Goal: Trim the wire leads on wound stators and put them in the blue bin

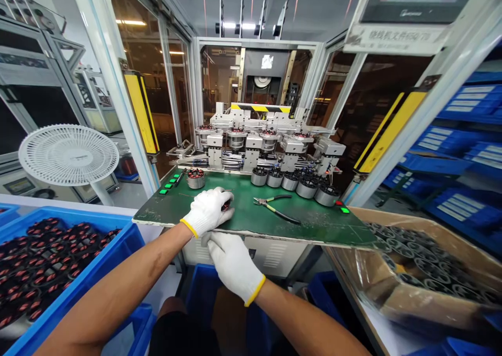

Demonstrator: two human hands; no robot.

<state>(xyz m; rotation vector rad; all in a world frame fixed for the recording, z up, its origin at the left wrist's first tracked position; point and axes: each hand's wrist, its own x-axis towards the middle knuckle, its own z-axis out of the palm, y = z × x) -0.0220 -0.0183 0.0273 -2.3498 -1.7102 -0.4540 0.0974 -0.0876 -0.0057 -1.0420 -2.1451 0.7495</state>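
My left hand (pixel 209 209), in a white glove with a yellow cuff, is closed around a copper-wound stator (pixel 225 205) over the green worktop (pixel 239 225). Most of that stator is hidden by the glove. My right hand (pixel 234 267), gloved alike, is at the front edge of the worktop just below the left. Its fingers are bent together, and what they hold, if anything, is hard to make out. To the right lie wire cutters (pixel 267 204) with green-and-black handles, apart from both hands. Another wound stator (pixel 195 179) stands behind my left hand.
Several bare stators (pixel 290 181) stand in a row before the winding machine (pixel 253 144). A blue bin (pixel 129 241) of wound stators is on the left, near a white fan (pixel 68 154). A cardboard box (pixel 435 301) of grey stator cores is on the right. Yellow posts (pixel 141 113) flank the opening.
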